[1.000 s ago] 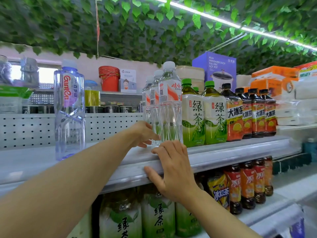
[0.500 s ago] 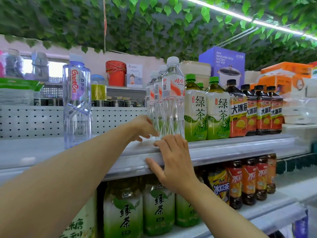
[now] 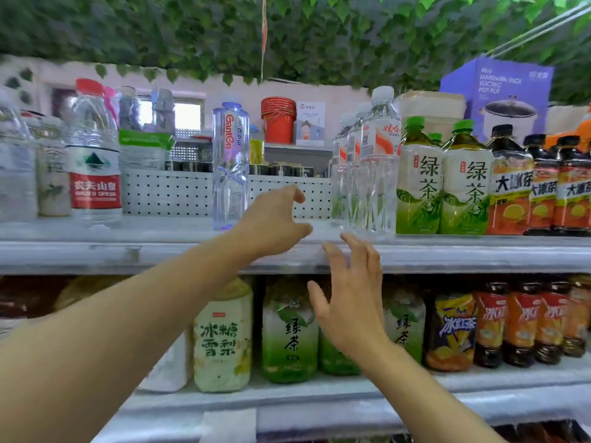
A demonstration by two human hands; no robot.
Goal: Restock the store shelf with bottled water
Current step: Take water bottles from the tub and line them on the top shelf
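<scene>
On the upper shelf a row of clear water bottles with white caps and orange-red labels stands in the middle right. To their left a tall Ganten water bottle stands alone. Further left is a red-capped water bottle with a red label. My left hand hovers over the shelf in the gap between the Ganten bottle and the white-capped row, fingers spread, holding nothing. My right hand is in front of the shelf's front edge, fingers straight, holding nothing.
Green tea bottles and dark iced tea bottles fill the upper shelf to the right. The lower shelf holds green tea, pear drink and iced tea. A perforated white back panel stands behind. Fake leaves hang overhead.
My left hand has let go near the white-capped bottles and drawn back left into the gap. My right hand has lifted off the shelf's front edge. The view has swung left.
</scene>
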